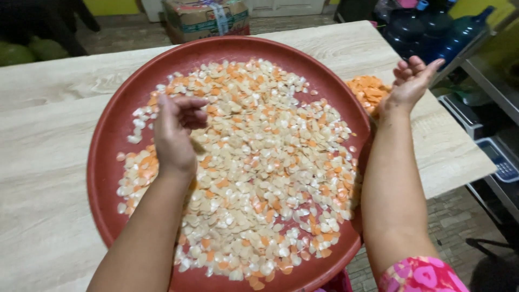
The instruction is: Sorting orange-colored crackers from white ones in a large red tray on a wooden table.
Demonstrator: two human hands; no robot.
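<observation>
The left hand (pixel 174 130) hangs over the round red tray (pixel 108 162), fingers curled narrow as if pinching a few pieces, though I cannot tell what is in that grip. The right hand (pixel 412 81) is lifted beyond the tray's rim, palm up, grip wide and holding nothing. Beneath it a small pile of orange pieces (pixel 368 92) sits on the wooden desk (pixel 48 178). White and orange seed-like chips (pixel 259 162) cover the tray. The tray overhangs the desk's near edge; a careless forearm could tip it and spill chips onto the floor.
</observation>
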